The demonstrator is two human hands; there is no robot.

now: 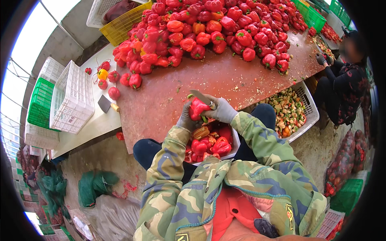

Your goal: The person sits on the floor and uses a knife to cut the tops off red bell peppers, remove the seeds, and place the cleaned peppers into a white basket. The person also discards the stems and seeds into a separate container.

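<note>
In my gloved left hand (187, 118) I hold a red bell pepper (198, 108) over the near edge of the table. My gloved right hand (221, 110) grips a knife (201, 97), its blade lying across the top of the pepper and pointing up to the left. The right fingers also touch the pepper's lower right side, where a green piece shows. Just below my hands, between my knees, a white crate (235, 144) holds red peppers (221, 146), some of them cut open. My sleeves hide part of this crate.
A large heap of red bell peppers (197, 37) covers the far side of the red-brown tabletop (156, 96). A cleaver (105, 104) lies on the white table at left, near stacked crates (72, 99). Right of my knee, a crate (310, 110) holds pepper trimmings. A co-worker (340, 75) sits at right.
</note>
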